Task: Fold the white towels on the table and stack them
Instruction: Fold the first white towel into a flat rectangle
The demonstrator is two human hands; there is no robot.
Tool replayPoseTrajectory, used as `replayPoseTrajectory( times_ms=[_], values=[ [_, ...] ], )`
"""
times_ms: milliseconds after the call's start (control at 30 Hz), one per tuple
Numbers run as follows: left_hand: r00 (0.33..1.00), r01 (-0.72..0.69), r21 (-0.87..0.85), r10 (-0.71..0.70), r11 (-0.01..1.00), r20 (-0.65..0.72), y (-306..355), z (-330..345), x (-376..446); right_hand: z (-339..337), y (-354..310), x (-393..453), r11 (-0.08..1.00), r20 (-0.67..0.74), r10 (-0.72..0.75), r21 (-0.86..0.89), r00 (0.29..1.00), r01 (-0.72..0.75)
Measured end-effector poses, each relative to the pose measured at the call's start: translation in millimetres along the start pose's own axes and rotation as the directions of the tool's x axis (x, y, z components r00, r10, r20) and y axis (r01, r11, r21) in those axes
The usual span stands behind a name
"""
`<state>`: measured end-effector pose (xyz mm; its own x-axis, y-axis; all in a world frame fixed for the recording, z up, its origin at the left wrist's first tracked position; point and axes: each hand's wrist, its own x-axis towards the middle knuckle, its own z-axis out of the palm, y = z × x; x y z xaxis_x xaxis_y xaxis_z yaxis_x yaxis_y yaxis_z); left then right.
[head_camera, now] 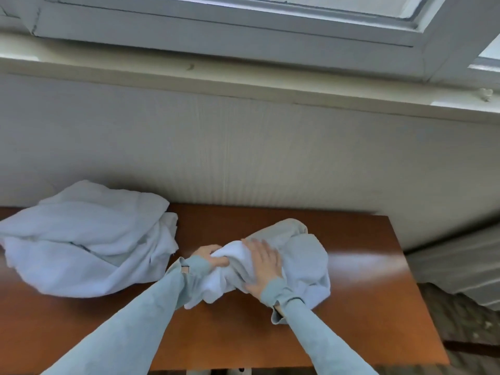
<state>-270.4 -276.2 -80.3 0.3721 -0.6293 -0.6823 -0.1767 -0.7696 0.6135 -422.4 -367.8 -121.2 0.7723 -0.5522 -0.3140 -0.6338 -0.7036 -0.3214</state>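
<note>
A crumpled white towel [303, 255] lies in the middle of the brown wooden table [365, 280]. My left hand [212, 257] grips a bunched fold at the towel's left end, fingers curled into the cloth. My right hand [263, 263] lies flat on top of the towel with fingers straight, pressing it down. A loose pile of white towels [86, 239] sits on the table's left side, apart from both hands. Light grey-blue sleeves cover both forearms.
A pale wall rises directly behind the table, with a window sill and window frame above. The table's right edge drops to a patterned carpet [465, 320]. Bare wood shows right of the towel and along the front edge.
</note>
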Motion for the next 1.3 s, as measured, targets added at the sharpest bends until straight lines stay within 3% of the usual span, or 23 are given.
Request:
replayPoseTrajectory(
  times_ms=[33,133,233,333,400,433,533,567,667,733,767,833,867,933,1000,1100,1200,1300],
  values=[
    [0.999,-0.035,0.010,0.035,0.999,0.022,1.6,-1.8,0.6,-4.9,-8.6,3.5,0.997,0.039,-0.046,0.065,0.998,0.043],
    [0.989,-0.140,0.024,0.141,0.990,-0.050,-1.0,-3.0,-3.7,-22.9,-19.5,18.4,0.939,0.117,0.024,0.338,0.993,-0.062],
    [0.975,-0.215,-0.021,0.213,0.976,-0.066,-25.4,-4.6,-19.4,-46.0,-19.4,25.1,0.918,0.073,0.042,0.391,0.996,-0.067],
    [0.990,-0.128,0.082,0.122,0.988,0.068,-46.2,0.6,-22.6,-73.5,-15.6,29.2,0.829,0.055,0.042,0.555,0.998,-0.065],
    [0.997,-0.075,0.116,0.073,0.990,0.024,-38.9,4.3,-23.2,-95.8,-14.6,33.3,0.697,0.106,0.082,0.705,0.991,-0.133],
    [1.000,-0.002,0.042,0.003,0.999,-0.027,-31.8,4.5,-25.4,-103.6,-13.3,36.6,0.643,0.152,0.128,0.739,0.980,-0.199],
    [0.993,-0.016,-0.351,-0.025,0.936,-0.111,-18.2,0.4,-27.2,-113.9,-10.1,41.5,0.561,0.244,0.260,0.749,0.934,-0.351],
    [0.990,-0.039,-0.390,-0.018,0.920,-0.141,-17.3,-3.6,-26.6,-114.1,-8.8,41.4,0.610,0.227,0.270,0.711,0.936,-0.349],
    [0.988,-0.066,-0.319,0.018,0.945,-0.152,-10.1,-14.0,-25.7,-104.4,-8.6,32.6,0.799,0.162,0.333,0.475,0.929,-0.369],
    [0.987,-0.028,-0.231,-0.010,0.973,-0.163,-9.2,-15.5,-23.6,-86.0,-8.1,20.1,0.809,0.108,0.409,0.418,0.906,-0.414],
    [0.986,-0.013,-0.207,-0.022,0.978,-0.164,-9.8,-14.9,-23.0,-73.5,-6.6,14.4,0.813,0.010,0.440,0.420,0.898,-0.403],
    [0.985,-0.016,-0.226,-0.024,0.974,-0.170,-13.1,-11.0,-19.1,-46.5,-8.8,2.5,0.873,-0.185,0.393,0.383,0.901,-0.302],
    [0.985,-0.023,-0.251,-0.021,0.968,-0.171,-13.3,-9.1,-17.5,-33.6,-13.9,-2.7,0.907,-0.204,0.308,0.357,0.929,-0.223],
    [0.990,0.001,-0.322,-0.047,0.947,-0.135,-13.6,-6.4,-16.3,-16.1,-33.6,-11.7,0.885,-0.070,0.170,0.449,0.983,-0.121],
    [0.982,0.106,-0.412,-0.160,0.905,-0.098,-11.4,-6.8,-13.9,-6.3,-49.7,-14.0,0.786,0.079,0.172,0.590,0.982,-0.185],
    [0.942,0.251,-0.456,-0.324,0.854,-0.088,-10.1,-9.6,-14.8,6.6,-57.1,-5.7,0.712,0.161,0.235,0.642,0.958,-0.283],
    [0.974,0.167,-0.334,-0.208,0.928,-0.091,-20.1,-7.3,-10.4,9.3,-58.2,1.5,0.618,0.241,0.338,0.672,0.910,-0.408],
    [0.985,0.125,-0.161,-0.143,0.979,-0.101,-34.3,-5.9,-13.2,-1.9,-53.8,9.9,0.636,0.172,0.449,0.627,0.877,-0.449]
  ],
)
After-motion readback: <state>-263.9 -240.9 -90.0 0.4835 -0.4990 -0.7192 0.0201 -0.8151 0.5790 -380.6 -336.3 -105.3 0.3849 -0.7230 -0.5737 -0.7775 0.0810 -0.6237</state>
